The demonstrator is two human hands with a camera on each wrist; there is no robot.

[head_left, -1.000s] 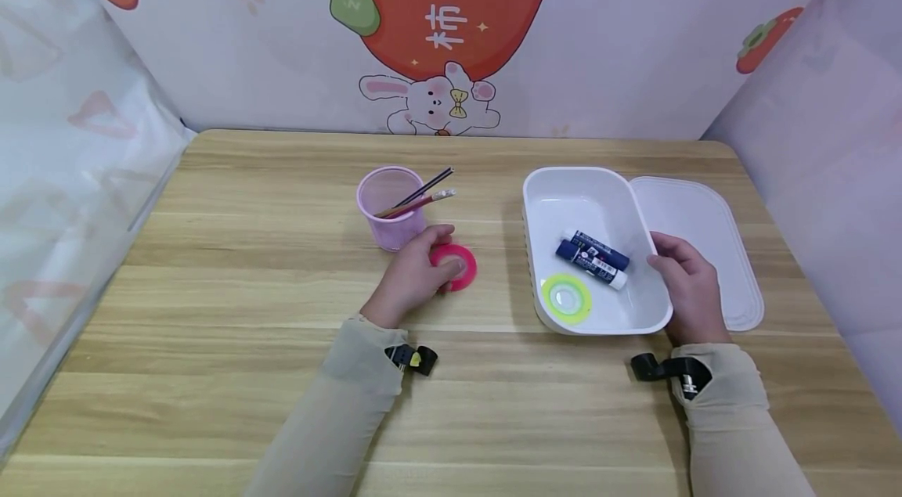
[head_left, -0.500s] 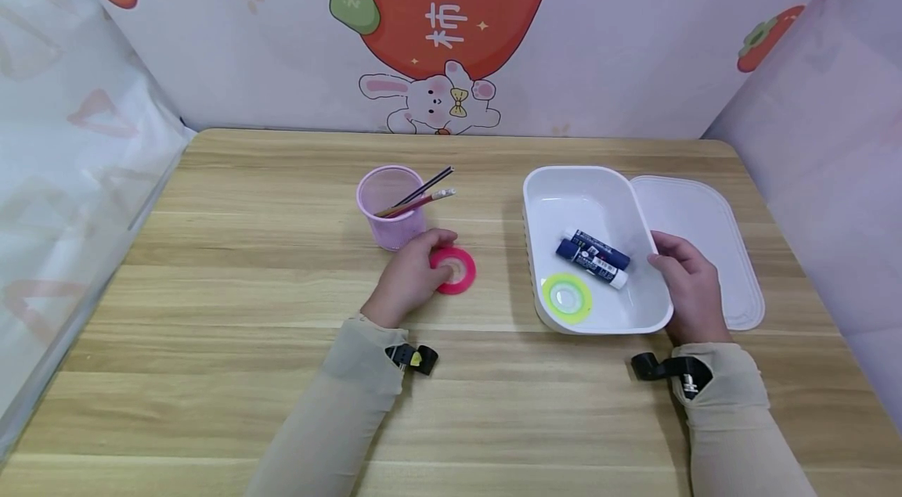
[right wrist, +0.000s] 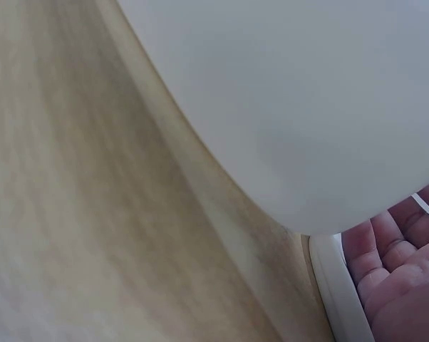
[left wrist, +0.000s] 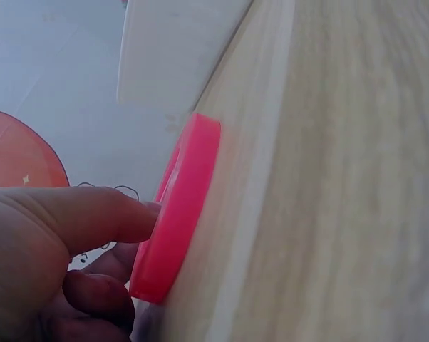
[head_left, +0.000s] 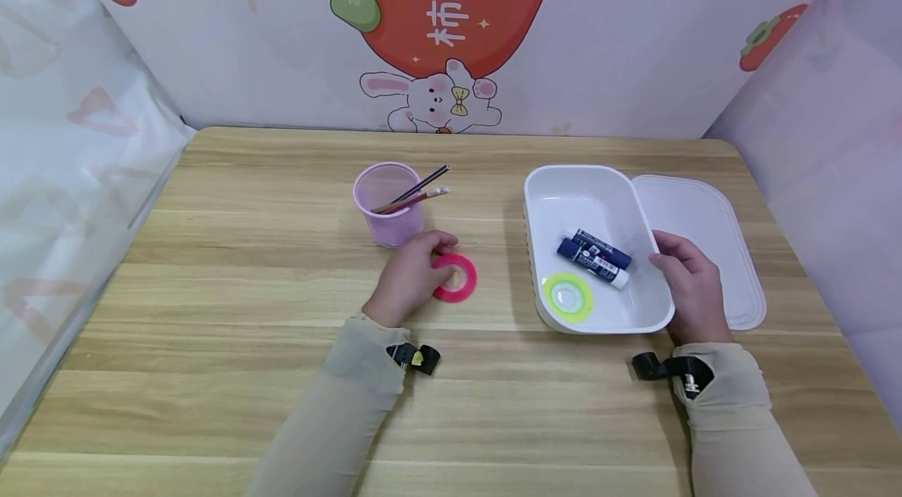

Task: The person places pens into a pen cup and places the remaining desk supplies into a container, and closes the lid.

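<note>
In the head view my left hand (head_left: 407,278) holds a pink roll of tape (head_left: 470,278) just in front of a purple cup (head_left: 395,229). The left wrist view shows the thumb at the hole of the tape roll (left wrist: 182,214), with the other fingers curled by its lower end. My right hand (head_left: 694,289) grips the right side of a white plastic box (head_left: 578,203), thumb at the rim. In the right wrist view the fingers (right wrist: 393,239) lie against the box's outside. Inside the box are two dark blue glue sticks (head_left: 595,258) and a yellow-green tape roll (head_left: 583,300).
A white lid (head_left: 729,246) lies on the wooden table (head_left: 268,262) to the right, partly behind the box and right hand. Several thin brushes or pencils (head_left: 430,196) lean in the cup. A printed cloth backdrop (head_left: 606,35) rises behind the table.
The pink tape roll has shifted slightly toward the near side, with the left thumb at its hole. The purple cup has slid slightly left. The right hand and box stay in place.
</note>
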